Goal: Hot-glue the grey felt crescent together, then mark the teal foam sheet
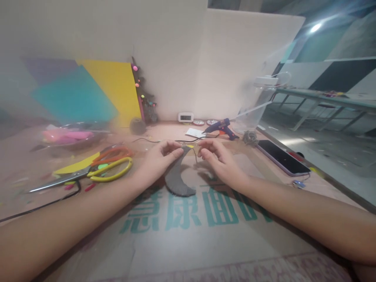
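A grey crescent-shaped piece [178,176], apparently felt or fabric, lies in front of me with its narrow tip pointing away. My left hand [164,154] pinches that tip between thumb and fingers. Just right of the tip is a small yellow bit [190,146], with a thin dark strand [196,156] hanging below it. My right hand [217,158] is beside the strand, its thumb and fingers curled together. Whatever lies between those fingertips is too small to make out. Under both hands spreads a sheet with green printed characters [182,211].
Orange- and yellow-handled scissors [110,170] lie at left, near a bag of pink material [67,135]. A blue glue gun [220,127], a small digital clock [185,117] and a clear jug [258,105] stand behind. A phone [282,156] lies by the table's right edge.
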The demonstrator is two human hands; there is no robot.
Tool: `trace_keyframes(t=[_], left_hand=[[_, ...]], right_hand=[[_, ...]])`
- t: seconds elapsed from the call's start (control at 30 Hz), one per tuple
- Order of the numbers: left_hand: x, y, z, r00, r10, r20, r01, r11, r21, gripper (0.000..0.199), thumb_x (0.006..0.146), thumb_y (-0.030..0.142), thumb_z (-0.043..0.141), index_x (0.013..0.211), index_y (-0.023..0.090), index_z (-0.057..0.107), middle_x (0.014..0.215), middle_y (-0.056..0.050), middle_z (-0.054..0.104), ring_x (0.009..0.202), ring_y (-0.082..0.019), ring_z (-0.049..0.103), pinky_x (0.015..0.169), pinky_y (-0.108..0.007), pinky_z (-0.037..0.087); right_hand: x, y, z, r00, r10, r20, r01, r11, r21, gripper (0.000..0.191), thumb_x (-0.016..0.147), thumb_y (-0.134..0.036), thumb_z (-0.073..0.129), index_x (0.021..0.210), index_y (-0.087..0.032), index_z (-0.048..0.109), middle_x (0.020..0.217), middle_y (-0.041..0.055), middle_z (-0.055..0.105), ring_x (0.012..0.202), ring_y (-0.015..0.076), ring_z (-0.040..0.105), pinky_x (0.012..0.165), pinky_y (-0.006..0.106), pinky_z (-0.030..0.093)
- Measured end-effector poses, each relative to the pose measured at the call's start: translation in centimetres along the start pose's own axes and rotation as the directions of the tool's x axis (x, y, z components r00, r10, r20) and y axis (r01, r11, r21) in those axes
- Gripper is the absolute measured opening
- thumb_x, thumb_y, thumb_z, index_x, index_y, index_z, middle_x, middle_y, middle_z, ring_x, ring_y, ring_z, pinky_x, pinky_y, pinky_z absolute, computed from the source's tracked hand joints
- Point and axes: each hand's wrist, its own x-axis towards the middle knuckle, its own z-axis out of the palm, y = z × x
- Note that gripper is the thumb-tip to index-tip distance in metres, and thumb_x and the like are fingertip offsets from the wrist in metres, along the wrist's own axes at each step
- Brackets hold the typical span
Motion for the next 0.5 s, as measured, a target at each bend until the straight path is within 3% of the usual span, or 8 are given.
trace_keyframes(t=[0.13,0.23,0.33,0.43,0.5], left_hand=[[-0.11,0.07,0.00,0.998,-0.003,0.057,-0.001,0.997,0.075,0.031,0.078,0.045,0.071,0.087,0.016,0.064,0.087,-0.003,0.069,0.080,-0.017,0.062,0.071,-0.028,0.048],[-0.50,0.36,0.11,0.993,-0.006,0.116,-0.007,0.993,0.115,0.031,0.078,0.045,0.071,0.087,0.017,0.065,0.085,-0.003,0.069,0.078,-0.016,0.062,0.070,-0.028,0.048],[-0.65,0.42,0.16,0.989,-0.022,0.146,0.005,0.993,0.115,0.030,0.077,0.045,0.071,0.087,0.017,0.066,0.084,-0.002,0.068,0.077,-0.016,0.062,0.070,-0.027,0.047],[-0.46,0.23,0.09,0.987,-0.063,0.146,0.056,0.997,0.051,0.030,0.076,0.045,0.072,0.085,0.017,0.067,0.084,-0.001,0.068,0.075,-0.015,0.062,0.067,-0.026,0.047],[-0.25,0.16,0.05,0.983,-0.136,0.125,0.147,0.986,-0.079,0.032,0.079,0.048,0.069,0.088,0.018,0.066,0.080,-0.001,0.067,0.070,-0.014,0.062,0.062,-0.025,0.046]], right_hand=[[0.18,-0.21,0.00,0.998,-0.024,-0.050,0.020,0.997,-0.077,0.018,0.093,-0.031,0.053,0.106,-0.019,0.057,0.095,0.0046,0.063,0.088,0.0162,0.059,0.073,0.027,0.048],[0.04,-0.50,0.01,0.999,-0.037,-0.018,0.033,0.987,-0.157,0.013,0.091,-0.031,0.055,0.088,-0.019,0.057,0.085,0.0023,0.063,0.081,0.0155,0.058,0.065,0.025,0.045],[0.05,-0.61,0.08,0.999,-0.041,0.019,0.044,0.975,-0.216,0.019,0.090,-0.031,0.055,0.074,-0.020,0.054,0.073,-0.0003,0.060,0.072,0.0145,0.055,0.065,0.026,0.043],[0.23,-0.56,0.12,0.999,0.010,0.046,0.000,0.974,-0.225,0.022,0.089,-0.030,0.055,0.070,-0.019,0.054,0.067,-0.0019,0.057,0.067,0.0136,0.053,0.064,0.026,0.041],[0.37,-0.45,0.12,0.996,0.068,0.050,-0.057,0.981,-0.184,0.023,0.089,-0.032,0.055,0.070,-0.019,0.054,0.065,-0.0025,0.056,0.064,0.0130,0.052,0.063,0.026,0.041]])
